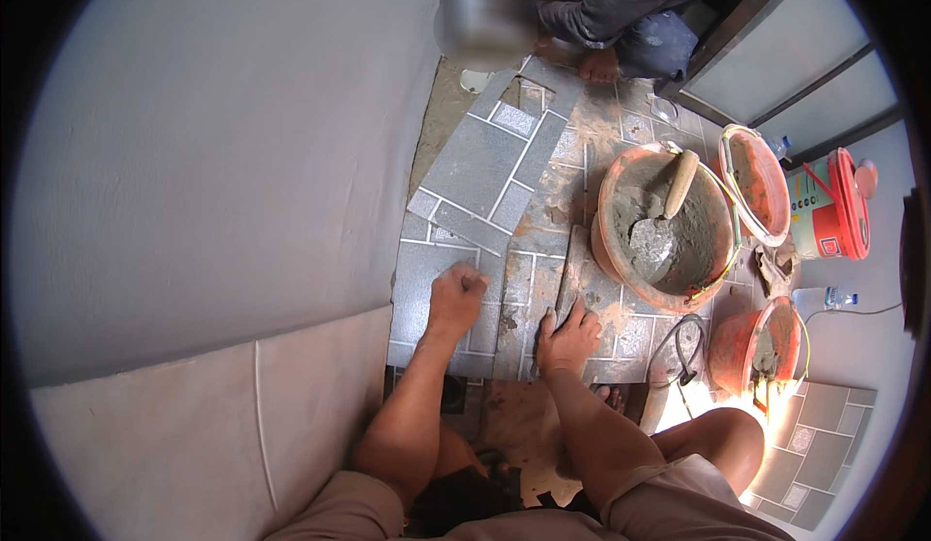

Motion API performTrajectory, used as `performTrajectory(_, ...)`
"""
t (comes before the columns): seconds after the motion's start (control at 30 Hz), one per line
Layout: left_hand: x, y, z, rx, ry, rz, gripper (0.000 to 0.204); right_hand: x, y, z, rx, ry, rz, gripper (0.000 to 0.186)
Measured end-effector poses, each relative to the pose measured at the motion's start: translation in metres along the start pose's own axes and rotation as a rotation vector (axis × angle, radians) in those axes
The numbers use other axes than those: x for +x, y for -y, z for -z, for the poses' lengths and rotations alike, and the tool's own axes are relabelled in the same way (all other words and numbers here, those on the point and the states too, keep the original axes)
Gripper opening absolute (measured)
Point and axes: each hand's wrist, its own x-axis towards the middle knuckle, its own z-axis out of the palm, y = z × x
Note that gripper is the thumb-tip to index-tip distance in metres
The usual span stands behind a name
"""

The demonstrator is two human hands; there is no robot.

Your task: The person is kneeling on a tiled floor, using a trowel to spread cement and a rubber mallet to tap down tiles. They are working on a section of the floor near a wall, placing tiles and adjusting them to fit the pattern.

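My left hand [459, 296] is closed, its fingers curled, just over a grey patterned tile [427, 268] beside the wall. Whether anything is inside the curled fingers is hidden. My right hand [570, 342] lies with fingers apart on the tiled surface, at the near end of a narrow, dirty strip [574, 268]. Beyond my left hand, a large loose grey tile [479, 165] with white lines lies askew over the others. Right of it stands an orange bucket [603, 236] of wet grey mortar. A trowel [681, 184] with a wooden handle rests in the mortar.
A co-worker [626, 8] crouches at the far end. A grey wall [242, 153] borders the left. On the right are another mortar-smeared bucket [771, 187], a red-lidded pail [834, 206], a plastic bottle [819, 299], a smaller orange bucket [729, 347] and a black cable [690, 333].
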Motion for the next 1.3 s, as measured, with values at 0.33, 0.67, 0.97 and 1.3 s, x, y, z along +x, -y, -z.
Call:
performTrajectory(0.33, 0.186, -0.088, -0.029, 0.425, -0.209, -0.229, 0.029, 0.001, -0.004, 0.002, 0.015, -0.031, 0.046, 0.073)
performTrajectory(0.67, 0.369, -0.174, -0.015, 0.902, -0.048, -0.025, 0.079, 0.005, -0.008, 0.009, 0.071, 0.085, 0.052, 0.074)
performTrajectory(0.97, 0.404, -0.198, -0.022, 0.962, 0.074, 0.075, 0.083, 0.009, -0.008, 0.016, 0.064, 0.18, 0.017, 0.076)
performTrajectory(1.3, 0.432, -0.154, 0.026, 0.876, -0.105, -0.019, 0.078, -0.001, 0.011, 0.02, 0.105, 0.225, 0.074, 0.077)
